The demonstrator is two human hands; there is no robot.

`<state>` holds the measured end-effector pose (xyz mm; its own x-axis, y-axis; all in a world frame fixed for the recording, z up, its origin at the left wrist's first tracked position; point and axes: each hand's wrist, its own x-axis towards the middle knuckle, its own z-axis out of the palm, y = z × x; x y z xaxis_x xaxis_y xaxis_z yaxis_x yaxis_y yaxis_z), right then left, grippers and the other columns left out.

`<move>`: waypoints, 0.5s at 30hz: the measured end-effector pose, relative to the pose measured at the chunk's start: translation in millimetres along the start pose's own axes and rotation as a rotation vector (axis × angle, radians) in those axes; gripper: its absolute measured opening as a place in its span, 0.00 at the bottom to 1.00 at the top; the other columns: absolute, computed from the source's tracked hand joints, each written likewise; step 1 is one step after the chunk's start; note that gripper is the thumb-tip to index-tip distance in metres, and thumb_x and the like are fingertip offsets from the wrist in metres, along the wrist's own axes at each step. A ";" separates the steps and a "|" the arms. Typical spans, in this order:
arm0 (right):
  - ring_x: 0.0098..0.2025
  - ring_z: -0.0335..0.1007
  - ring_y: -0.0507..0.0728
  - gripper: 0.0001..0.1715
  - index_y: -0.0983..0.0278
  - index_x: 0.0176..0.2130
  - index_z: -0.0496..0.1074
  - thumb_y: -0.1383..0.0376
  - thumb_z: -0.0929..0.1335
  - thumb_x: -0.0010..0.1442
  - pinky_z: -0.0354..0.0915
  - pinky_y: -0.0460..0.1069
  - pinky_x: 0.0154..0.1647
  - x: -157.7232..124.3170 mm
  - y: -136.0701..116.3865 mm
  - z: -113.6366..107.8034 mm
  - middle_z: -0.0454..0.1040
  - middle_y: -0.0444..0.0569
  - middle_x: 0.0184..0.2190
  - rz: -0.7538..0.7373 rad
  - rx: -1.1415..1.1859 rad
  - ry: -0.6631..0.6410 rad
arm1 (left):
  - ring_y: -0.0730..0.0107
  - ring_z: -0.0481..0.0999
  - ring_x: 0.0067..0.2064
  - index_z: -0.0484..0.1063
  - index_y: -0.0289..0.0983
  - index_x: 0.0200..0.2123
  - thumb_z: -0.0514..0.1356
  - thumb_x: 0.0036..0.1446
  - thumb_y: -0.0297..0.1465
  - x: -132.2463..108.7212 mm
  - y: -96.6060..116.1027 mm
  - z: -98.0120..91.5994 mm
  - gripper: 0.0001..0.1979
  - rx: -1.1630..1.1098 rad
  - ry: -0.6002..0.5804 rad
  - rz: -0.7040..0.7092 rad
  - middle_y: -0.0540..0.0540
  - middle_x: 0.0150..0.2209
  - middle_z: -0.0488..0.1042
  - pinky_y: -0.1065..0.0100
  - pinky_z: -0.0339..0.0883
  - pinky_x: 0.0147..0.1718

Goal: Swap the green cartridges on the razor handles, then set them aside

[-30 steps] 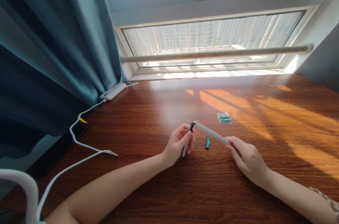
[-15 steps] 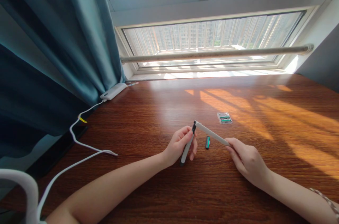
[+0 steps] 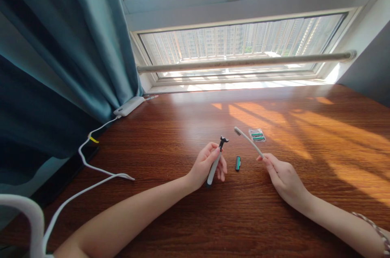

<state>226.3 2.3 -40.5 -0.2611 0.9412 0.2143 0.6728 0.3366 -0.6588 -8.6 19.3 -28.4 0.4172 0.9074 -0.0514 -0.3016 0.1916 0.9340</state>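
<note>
left hand (image 3: 202,166): thumb and finger pinch razor (image 3: 214,167), pointing between twelve and one o'clock | right hand (image 3: 284,178): pinches toothbrush (image 3: 252,143), long axis toward half past ten | bristles (image 3: 237,131) apart from razor head (image 3: 224,139), at its two o'clock | loose cartridge (image 3: 238,163) at three o'clock from left hand, the nearer one | I can read no brand

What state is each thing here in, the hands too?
Left hand, gripping the razor
Razor, tilted, head up, seemingly bladeless
Right hand, gripping the toothbrush
Toothbrush, clear of the razor, bristles down
Cartridge, loose on the table
Pack, on the table, open or shut unclear
Cable, joined to the white box
Curtain, hanging in folds
Table, partly sunlit
</note>
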 end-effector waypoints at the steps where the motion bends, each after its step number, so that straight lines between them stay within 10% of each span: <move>1: 0.26 0.66 0.54 0.17 0.62 0.38 0.65 0.59 0.53 0.63 0.57 0.48 0.29 1.1 0.4 -0.7 0.69 0.45 0.24 0.020 0.020 0.002 | 0.74 0.66 0.12 0.53 0.38 0.33 0.48 0.57 0.40 -0.1 -0.1 0.5 0.11 0.032 0.034 -0.005 0.52 0.18 0.72 0.78 0.54 0.09; 10: 0.17 0.53 0.50 0.20 0.65 0.42 0.65 0.56 0.53 0.63 0.51 0.45 0.21 6.4 0.7 -6.5 0.54 0.38 0.14 0.164 0.281 0.025 | 0.80 0.58 0.15 0.60 0.35 0.23 0.53 0.53 0.41 2.2 2.3 -6.6 0.15 0.637 0.358 0.046 0.56 0.13 0.60 0.77 0.48 0.15; 15: 0.17 0.54 0.50 0.21 0.65 0.41 0.66 0.56 0.53 0.63 0.53 0.46 0.22 8.5 0.7 -11.6 0.56 0.37 0.13 0.149 0.323 0.021 | 0.76 0.61 0.19 0.64 0.35 0.23 0.51 0.53 0.42 11.5 9.3 -15.2 0.17 1.039 0.353 0.041 0.54 0.15 0.62 0.75 0.52 0.18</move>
<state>232.6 10.9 -30.8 -0.1597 0.9809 0.1114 0.4475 0.1725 -0.8775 -19.7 37.2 -25.7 0.1043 0.9936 0.0428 0.6289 -0.0993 0.7711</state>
